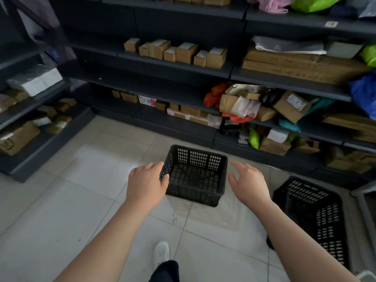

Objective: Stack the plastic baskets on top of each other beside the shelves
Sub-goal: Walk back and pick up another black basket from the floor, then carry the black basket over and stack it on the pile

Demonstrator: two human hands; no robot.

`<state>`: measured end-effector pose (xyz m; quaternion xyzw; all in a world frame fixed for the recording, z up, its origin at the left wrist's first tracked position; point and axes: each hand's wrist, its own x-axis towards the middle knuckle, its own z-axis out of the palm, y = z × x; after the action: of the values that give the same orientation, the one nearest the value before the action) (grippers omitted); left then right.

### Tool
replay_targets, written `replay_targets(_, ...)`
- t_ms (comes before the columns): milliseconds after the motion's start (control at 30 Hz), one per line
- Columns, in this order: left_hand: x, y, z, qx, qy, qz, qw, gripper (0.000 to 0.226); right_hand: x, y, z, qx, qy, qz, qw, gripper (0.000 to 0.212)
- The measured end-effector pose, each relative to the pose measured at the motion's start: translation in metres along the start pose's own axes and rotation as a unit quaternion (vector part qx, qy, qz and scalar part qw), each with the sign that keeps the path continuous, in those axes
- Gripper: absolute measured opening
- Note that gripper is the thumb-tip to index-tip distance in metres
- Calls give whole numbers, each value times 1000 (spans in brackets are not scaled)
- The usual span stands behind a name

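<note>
Left grip (145,183) closed on small basket (195,176) rim, on floor (81,200). Right grip (249,181) open, beside it, empty. Larger basket (317,216) right.

Two black slatted baskets (195,176) (311,216) — upright, apart, on floor
</note>
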<state>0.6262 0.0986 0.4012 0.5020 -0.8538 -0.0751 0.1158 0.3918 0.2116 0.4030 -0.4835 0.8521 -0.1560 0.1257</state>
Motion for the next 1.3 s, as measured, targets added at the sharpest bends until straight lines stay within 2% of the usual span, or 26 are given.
replay_targets(233,122,-42,23,12,-55,60,997,35,88,-30,30,12,1,74,997,43)
replay_targets(567,240,-50,99,-1,-105,81,991,41,198,-8,78,11,-20,118,993,42)
replay_targets(1000,347,-52,291,-16,-157,44,986,37,337,95,205,16,-78,119,990,39)
replay_targets(1300,371,-80,432,-32,-204,42,978,37,386,159,323,38,-107,170,979,39)
